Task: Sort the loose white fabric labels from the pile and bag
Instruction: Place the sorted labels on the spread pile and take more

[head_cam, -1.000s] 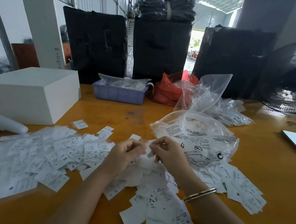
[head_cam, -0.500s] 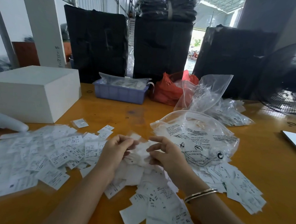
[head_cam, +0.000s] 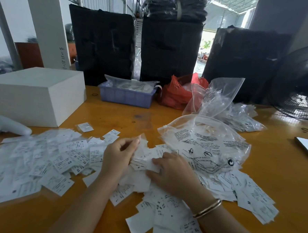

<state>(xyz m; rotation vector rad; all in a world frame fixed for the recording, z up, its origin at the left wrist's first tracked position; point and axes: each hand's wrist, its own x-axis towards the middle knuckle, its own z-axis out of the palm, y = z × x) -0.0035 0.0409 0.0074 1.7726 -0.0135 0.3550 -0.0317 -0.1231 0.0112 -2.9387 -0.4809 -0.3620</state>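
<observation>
You are sorting at the middle of the label pile [head_cam: 60, 163], which is spreading over the orange tabletop [head_cam: 113, 117] on both sides of your hands. Your left hand [head_cam: 119, 154] is holding its grip closed on a small stack of labels [head_cam: 142, 148], raised just above the pile. Your right hand [head_cam: 171, 168] is lying just beside it on the pile, fingers curling onto a loose label [head_cam: 151, 164]; whether that grip is actually pinching it cannot be told. The printed clear bag [head_cam: 204, 143] is lying just beyond the right hand, touching the pile, its mouth turned away from you; a second clear bag [head_cam: 215, 95] is standing behind it.

Risks, as judgement: the labels are thin and overlapping, so you may be lifting two at once and mixing size marks (XS, XL, S, M are showing). The stack in the left grip is fanning and could be slipping back into the pile. A forearm resting on the pile could be sweeping labels off the near edge.
</observation>
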